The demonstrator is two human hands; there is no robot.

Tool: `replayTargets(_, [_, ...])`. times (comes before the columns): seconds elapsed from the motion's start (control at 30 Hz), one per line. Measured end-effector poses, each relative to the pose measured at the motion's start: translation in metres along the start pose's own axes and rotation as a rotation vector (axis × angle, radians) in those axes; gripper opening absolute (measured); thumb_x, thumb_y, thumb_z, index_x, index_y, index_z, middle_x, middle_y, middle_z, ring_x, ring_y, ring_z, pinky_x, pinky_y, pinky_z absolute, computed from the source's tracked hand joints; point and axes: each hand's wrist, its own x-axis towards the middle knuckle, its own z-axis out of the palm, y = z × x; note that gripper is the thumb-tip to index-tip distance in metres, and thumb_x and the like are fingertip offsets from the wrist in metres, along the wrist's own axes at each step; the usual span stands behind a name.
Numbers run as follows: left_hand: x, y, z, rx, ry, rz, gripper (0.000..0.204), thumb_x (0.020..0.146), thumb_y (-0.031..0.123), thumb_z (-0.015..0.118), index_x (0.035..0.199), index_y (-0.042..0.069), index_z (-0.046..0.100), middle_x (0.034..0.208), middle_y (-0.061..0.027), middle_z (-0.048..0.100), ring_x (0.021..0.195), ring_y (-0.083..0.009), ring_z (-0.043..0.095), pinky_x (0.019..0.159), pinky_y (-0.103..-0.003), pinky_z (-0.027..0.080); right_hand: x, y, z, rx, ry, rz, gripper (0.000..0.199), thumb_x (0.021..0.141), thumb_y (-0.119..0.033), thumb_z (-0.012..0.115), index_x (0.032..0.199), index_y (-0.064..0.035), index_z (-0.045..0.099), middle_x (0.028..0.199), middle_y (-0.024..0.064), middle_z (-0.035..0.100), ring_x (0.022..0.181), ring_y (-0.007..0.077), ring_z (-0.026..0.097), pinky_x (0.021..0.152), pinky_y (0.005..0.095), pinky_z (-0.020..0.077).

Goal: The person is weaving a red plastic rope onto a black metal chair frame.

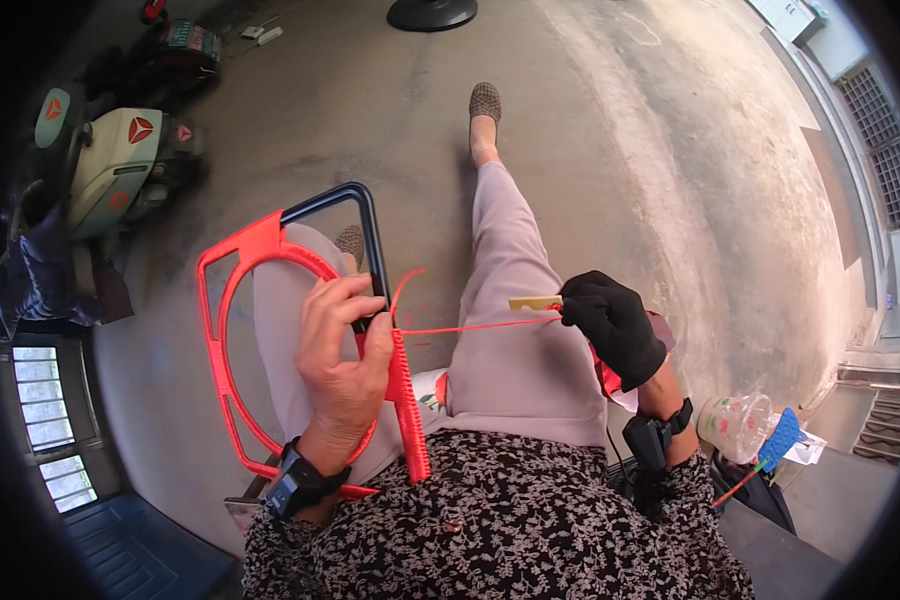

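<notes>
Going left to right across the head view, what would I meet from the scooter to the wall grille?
Scooter, red-and-black frame, yellowish strip, black-gloved right hand, clear plastic container, wall grille.

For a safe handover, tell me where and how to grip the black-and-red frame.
Probably pinch its black corner from the far side: slim and free of red there, it juts beyond the left hand, clear of the red strand.
</notes>
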Motion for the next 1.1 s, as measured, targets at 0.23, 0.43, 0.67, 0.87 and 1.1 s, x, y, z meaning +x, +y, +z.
replayTargets(0.23, [0.013,0.015,0.004,0.164,-0.141,-0.044,0.025,0.066,0.002,0.071,0.085,0.003,0.055,0.098,-0.0122,0.056,0.086,-0.0256,0.055,0.071,-0.034,0.046,0.014,0.015,0.028,-0.288,-0.057,-0.11,0.009,0.079,-0.013,0.067,0.079,-0.0045,0.065,0.078,0.0097,0.066,0.062,0.02,0.062,0.057,0.0312,0.048])
replayTargets(0.43, [0.015,0.014,0.02,0.223,-0.157,0.036,0.023,0.066,0.001,0.071,0.075,0.004,0.051,0.095,-0.0117,0.054,0.082,-0.0263,0.053,0.073,-0.037,0.045,0.025,0.014,0.048,-0.6,-0.134,-0.025,0.019,0.082,-0.03,0.064,0.077,-0.0114,0.063,0.07,0.0097,0.064,0.063,0.0306,0.063,0.057,0.0379,0.0495])
replayTargets(0.67, [0.014,0.018,0.027,-0.004,-0.059,0.008,0.021,0.066,-0.005,0.068,0.072,0.005,0.051,0.083,-0.01,0.058,0.079,-0.0251,0.057,0.086,-0.038,0.045,0.001,0.023,0.014,-0.029,0.315,-0.157,0.003,0.076,-0.002,0.064,0.075,0.0012,0.062,0.081,0.0061,0.066,0.069,0.0092,0.058,0.059,0.0273,0.0458])
replayTargets(0.87, [0.011,0.017,0.04,-0.176,-0.153,-0.01,0.019,0.072,-0.007,0.067,0.084,0.003,0.056,0.069,-0.0022,0.057,0.061,-0.012,0.056,0.089,-0.037,0.045,-0.006,0.006,-0.005,-0.164,0.037,0.118,0.015,0.074,-0.01,0.073,0.072,-0.002,0.061,0.068,0.0028,0.06,0.061,0.0068,0.051,0.058,0.0257,0.0458])
replayTargets(1.1, [0.01,0.014,0.05,-0.281,-0.214,-0.062,0.022,0.074,-0.005,0.066,0.092,0.002,0.058,0.069,0.0,0.056,0.06,-0.0076,0.053,0.096,-0.039,0.042,0.034,0.017,0.019,-0.491,-0.242,0.081,0.022,0.07,-0.021,0.076,0.08,-0.0084,0.062,0.07,0.0086,0.061,0.066,0.0219,0.06,0.064,0.0332,0.0482])
